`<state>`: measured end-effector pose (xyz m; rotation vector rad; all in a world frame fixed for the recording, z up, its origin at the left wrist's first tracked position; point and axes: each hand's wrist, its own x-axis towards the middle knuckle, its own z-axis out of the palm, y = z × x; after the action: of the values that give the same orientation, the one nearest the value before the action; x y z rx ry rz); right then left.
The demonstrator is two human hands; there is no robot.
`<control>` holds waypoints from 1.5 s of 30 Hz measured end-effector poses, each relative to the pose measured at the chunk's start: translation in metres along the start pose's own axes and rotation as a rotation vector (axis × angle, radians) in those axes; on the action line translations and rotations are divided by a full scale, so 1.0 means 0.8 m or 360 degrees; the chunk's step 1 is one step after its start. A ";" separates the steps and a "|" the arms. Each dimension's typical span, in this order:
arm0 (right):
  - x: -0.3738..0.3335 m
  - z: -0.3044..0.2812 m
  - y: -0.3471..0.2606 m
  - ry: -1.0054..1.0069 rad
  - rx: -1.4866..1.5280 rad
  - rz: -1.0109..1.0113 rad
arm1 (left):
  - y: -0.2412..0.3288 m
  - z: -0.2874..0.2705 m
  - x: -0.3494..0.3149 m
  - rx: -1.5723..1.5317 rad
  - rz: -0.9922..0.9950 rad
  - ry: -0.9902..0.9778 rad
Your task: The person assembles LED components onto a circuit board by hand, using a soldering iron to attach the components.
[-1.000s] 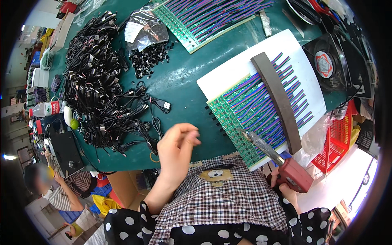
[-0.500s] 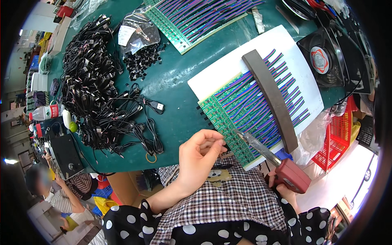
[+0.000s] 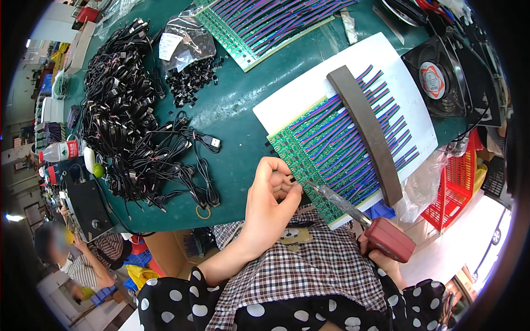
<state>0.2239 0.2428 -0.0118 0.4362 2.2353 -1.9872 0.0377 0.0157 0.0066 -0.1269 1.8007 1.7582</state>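
Note:
A panel of green circuit boards (image 3: 292,144) with blue, red and black wires lies tilted on a white sheet (image 3: 375,49). My left hand (image 3: 265,207) is closed at the panel's lower left edge, a small black component (image 3: 293,179) at its fingertips. In my right hand (image 3: 383,259), partly hidden behind the tool, is a dark red soldering gun (image 3: 391,240). Its metal tip reaches over the boards close to my left fingers; whether it touches is too small to tell. A dark bar (image 3: 367,135) rests across the wires.
Black USB cables (image 3: 118,121) are heaped on the left of the green table. Loose black components (image 3: 193,85) spill by a clear bag (image 3: 187,41). Another wired panel (image 3: 243,44) lies at the far side. At right stand a fan (image 3: 433,80) and a red crate (image 3: 452,187).
My left hand has moved slightly up along the panel's edge. The soldering gun has shifted a little left, its tip following toward my left fingers.

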 end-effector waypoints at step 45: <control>0.001 -0.008 -0.002 -0.0150 -0.0133 -0.0006 | 0.004 -0.008 0.004 0.0062 -0.0042 -0.0088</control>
<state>0.2235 0.2487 -0.0100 0.3221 2.2532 -1.8664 0.0309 0.0111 0.0076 -0.0853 1.7846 1.6913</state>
